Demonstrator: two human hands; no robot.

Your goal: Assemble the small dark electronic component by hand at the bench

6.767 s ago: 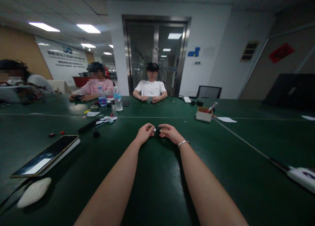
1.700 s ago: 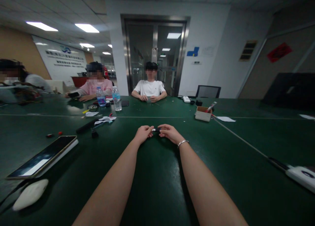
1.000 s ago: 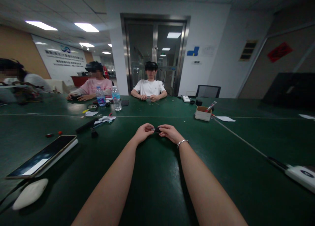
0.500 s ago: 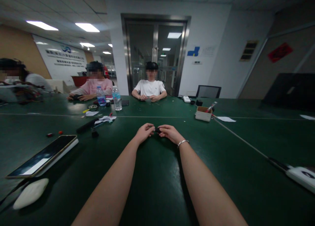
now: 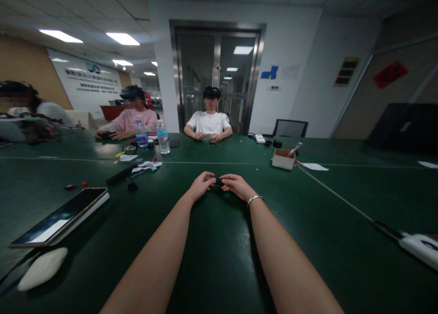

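Above the green table (image 5: 219, 241), my two hands meet near the middle of the view. My right hand (image 5: 236, 186), with a silver bracelet at its wrist, pinches a small black object (image 5: 218, 181). Close against the left side of that object are the fingertips of my left hand (image 5: 203, 185). The fingers of my left hand are pressed together, and what they hold, if anything, is too small to make out.
A phone (image 5: 61, 217) on a white box and a pale rounded object (image 5: 44, 269) lie at left. Farther back are bottles (image 5: 164, 138), paper scraps (image 5: 147, 166) and a small box (image 5: 283, 159). A power strip (image 5: 420, 248) is at right. Three people sit beyond.
My hands have hardly moved. The hands of the person opposite are a little farther apart.
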